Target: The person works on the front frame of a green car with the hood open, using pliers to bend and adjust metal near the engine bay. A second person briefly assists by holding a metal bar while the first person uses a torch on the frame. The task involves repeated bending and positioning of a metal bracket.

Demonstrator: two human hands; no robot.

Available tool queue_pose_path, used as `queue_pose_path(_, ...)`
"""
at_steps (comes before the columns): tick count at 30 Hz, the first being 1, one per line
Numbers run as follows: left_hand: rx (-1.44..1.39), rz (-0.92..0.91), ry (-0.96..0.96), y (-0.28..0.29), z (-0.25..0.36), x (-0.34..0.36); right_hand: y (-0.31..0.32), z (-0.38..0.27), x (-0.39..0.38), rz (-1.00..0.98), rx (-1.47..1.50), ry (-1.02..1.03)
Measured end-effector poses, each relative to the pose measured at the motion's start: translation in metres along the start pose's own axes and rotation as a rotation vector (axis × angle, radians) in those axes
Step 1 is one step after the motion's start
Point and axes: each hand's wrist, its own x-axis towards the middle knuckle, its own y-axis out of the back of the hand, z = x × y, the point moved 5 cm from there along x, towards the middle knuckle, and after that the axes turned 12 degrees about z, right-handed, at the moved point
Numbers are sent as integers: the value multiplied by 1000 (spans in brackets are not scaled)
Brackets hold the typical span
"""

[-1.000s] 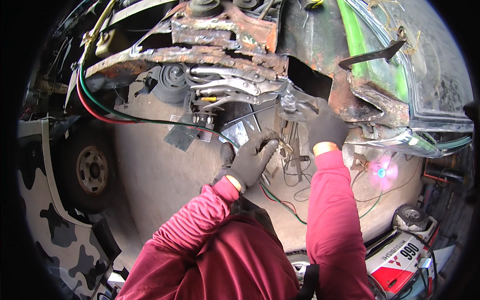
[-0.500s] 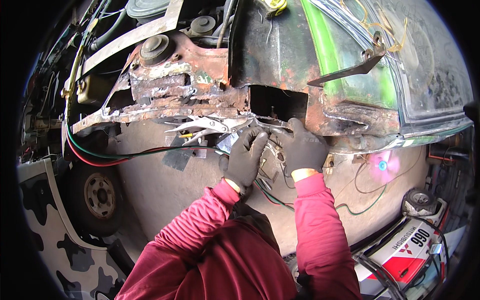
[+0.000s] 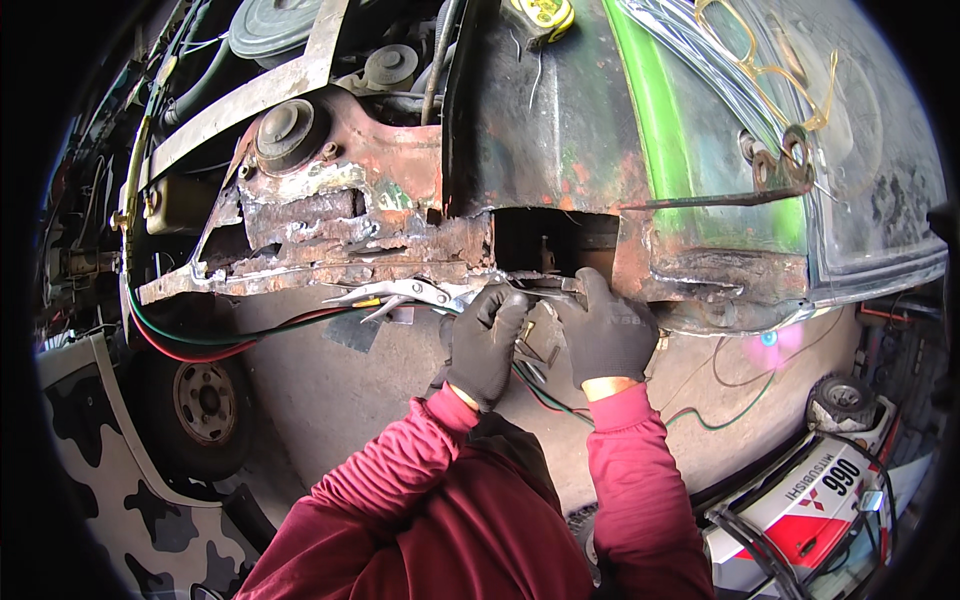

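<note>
Both my hands wear dark grey gloves and meet at the lower edge of a rusty car body panel (image 3: pixel 350 245), below a rectangular cut-out (image 3: pixel 540 240). My left hand (image 3: pixel 485 345) is closed, thumb against curled fingers; whatever lies inside the pinch is hidden. A thin grey metal piece (image 3: pixel 545 291) spans the gap between the hands, and the fingertips of my right hand (image 3: pixel 608 330) close on its end. Silver locking pliers (image 3: pixel 425 292) sit along the panel edge just left of my left hand, their jaws partly hidden.
Green and red hoses (image 3: pixel 240 345) loop beneath the panel. A yellow tape measure (image 3: pixel 545 18), wire bundle (image 3: pixel 690 55) and rusty metal bracket (image 3: pixel 725 198) rest on the bodywork above. Behind stand a wheel (image 3: pixel 205 400), a fan (image 3: pixel 769 340) and a toy-like car (image 3: pixel 800 500).
My view has shifted, so the panel, cut-out and pliers appear lower in the picture. Both hands remain at the panel edge with a similar grip.
</note>
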Motion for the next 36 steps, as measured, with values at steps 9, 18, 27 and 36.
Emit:
queue_pose_path(9, 146, -53, 24, 8, 16, 3, -4, 4, -1, -96, 3, -37)
queue_pose_path(18, 99, -120, 147, 11, 19, 6, 1, 1, 4, -31, -5, 1)
queue_pose_path(27, -35, -197, 396, 19, -3, 2, -2, 3, 3, -47, -6, -45)
queue_pose_path(36, 41, -136, 372, 23, -18, 2, 0, 2, 4, -55, -30, -37)
